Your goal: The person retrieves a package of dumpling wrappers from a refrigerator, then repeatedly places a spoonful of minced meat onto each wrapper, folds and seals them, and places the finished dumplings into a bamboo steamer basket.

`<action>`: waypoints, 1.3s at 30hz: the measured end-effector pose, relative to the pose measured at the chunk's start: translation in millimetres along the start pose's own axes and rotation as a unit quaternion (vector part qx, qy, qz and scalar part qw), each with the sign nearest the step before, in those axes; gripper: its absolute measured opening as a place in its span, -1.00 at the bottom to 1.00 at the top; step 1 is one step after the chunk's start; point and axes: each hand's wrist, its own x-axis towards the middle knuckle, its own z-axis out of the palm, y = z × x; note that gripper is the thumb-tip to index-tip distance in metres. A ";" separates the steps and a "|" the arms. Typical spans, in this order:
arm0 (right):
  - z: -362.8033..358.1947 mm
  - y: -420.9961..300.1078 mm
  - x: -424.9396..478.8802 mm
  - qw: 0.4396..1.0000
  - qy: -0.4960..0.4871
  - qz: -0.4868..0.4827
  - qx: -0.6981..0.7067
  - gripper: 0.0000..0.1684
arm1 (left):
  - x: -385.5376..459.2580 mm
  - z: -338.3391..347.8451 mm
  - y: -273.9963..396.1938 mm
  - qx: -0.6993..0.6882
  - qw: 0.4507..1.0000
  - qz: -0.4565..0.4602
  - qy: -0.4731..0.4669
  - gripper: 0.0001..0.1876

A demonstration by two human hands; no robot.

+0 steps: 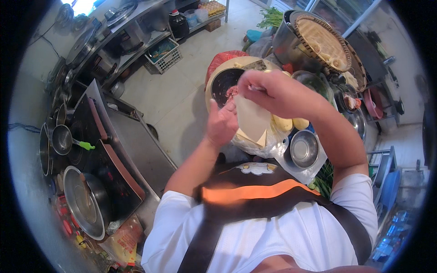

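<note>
My left hand [222, 123] is palm up with the thumb raised, and a pale sheet of dough wrapper [252, 117] lies over its fingertips and hangs down. Just above the wrapper is my right hand [261, 89], its fingers curled; what they hold is hidden. Pink minced meat [231, 94] shows beside both hands, at the right side of a dark bowl [218, 83]. The bowl rests on a round chopping board [209, 98]. Below the hanging sheet lies a stack of wrappers [256, 140] on clear plastic. A cleaver blade [257, 65] lies at the board's far side.
A steel bowl [305, 149] stands right of the stack, near peeled yellowish vegetables [282, 123]. Farther back, a woven tray [324, 41] leans on a large steel pot [286, 42]. At left, a steel basin [76, 204] and a small saucepan [62, 140] sit by the cooktop [116, 177].
</note>
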 end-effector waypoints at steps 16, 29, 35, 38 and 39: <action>45.9 20.7 59.4 0.995 0.095 -0.011 0.037 -0.83 | -39.5 37.0 47.7 -0.058 0.989 0.133 0.014 -0.29; 125.8 150.6 6.1 0.989 0.133 0.059 0.006 -0.73 | -20.6 -58.2 14.8 -0.013 0.942 0.052 0.331 -0.52; 128.7 134.3 -16.3 0.983 0.155 0.074 0.063 -0.75 | -7.0 -45.9 5.7 -0.013 0.956 0.043 0.290 -0.51; 141.9 142.1 -23.7 0.973 0.188 0.072 0.111 -0.75 | -3.1 -40.1 5.6 -0.014 0.957 0.038 0.288 -0.51; 143.4 137.9 -25.7 0.966 0.187 0.097 0.153 -0.75 | -4.2 -39.4 5.7 -0.018 0.956 0.037 0.289 -0.51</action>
